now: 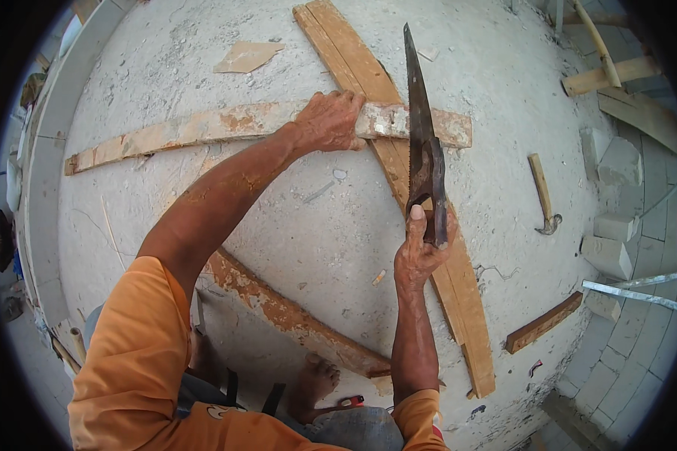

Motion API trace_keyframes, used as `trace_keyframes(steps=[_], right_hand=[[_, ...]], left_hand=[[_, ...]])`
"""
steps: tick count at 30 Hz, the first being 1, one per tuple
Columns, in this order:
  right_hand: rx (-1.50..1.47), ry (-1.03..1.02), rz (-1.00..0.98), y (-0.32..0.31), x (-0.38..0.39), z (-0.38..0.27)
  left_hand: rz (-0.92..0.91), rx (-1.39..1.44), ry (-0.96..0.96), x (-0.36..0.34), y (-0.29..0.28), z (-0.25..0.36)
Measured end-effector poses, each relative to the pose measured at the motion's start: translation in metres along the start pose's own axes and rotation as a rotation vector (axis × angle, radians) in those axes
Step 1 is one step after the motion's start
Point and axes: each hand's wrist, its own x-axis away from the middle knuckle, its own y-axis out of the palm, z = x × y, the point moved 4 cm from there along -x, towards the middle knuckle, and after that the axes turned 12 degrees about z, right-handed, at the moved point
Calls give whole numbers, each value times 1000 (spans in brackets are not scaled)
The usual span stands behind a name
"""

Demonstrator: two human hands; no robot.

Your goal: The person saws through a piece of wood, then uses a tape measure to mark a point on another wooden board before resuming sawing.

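Observation:
My right hand (423, 248) is wrapped round the handle of a hand saw (420, 113), whose dark toothed blade points away from me. The blade crosses a whitish, plaster-smeared board (195, 128) near its right end. Further left along that same board, my left hand (329, 120) grips it, fingers over the far edge and thumb at the near edge. Under it, a brown plank (451, 289) with a lengthwise seam runs slantwise from the far middle to the near right. Whether the teeth have cut into the wood cannot be seen.
A hammer (541, 192) and a short wood offcut (543, 323) lie on the right. Another stained board (293, 316) lies near my bare feet. White blocks (608, 257) and metal strips (639, 295) stand along the right edge. A broken flat piece (250, 57) lies far left.

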Motion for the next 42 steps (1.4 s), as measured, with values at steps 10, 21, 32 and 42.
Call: trace_keyframes(steps=[10,21,32,42], right_hand=[[64,-74,22,16,4,14],[179,-194,-101,18,-5,-8],[188,105,27,-2,19,-16],[368,-337,-25,-11,43,-42]], left_hand=[[-47,58,63,-5,-4,-3],[-74,75,86,-7,-3,-4],[-15,107,110,-9,4,-12],[-70,172,121,-16,-3,-11]])
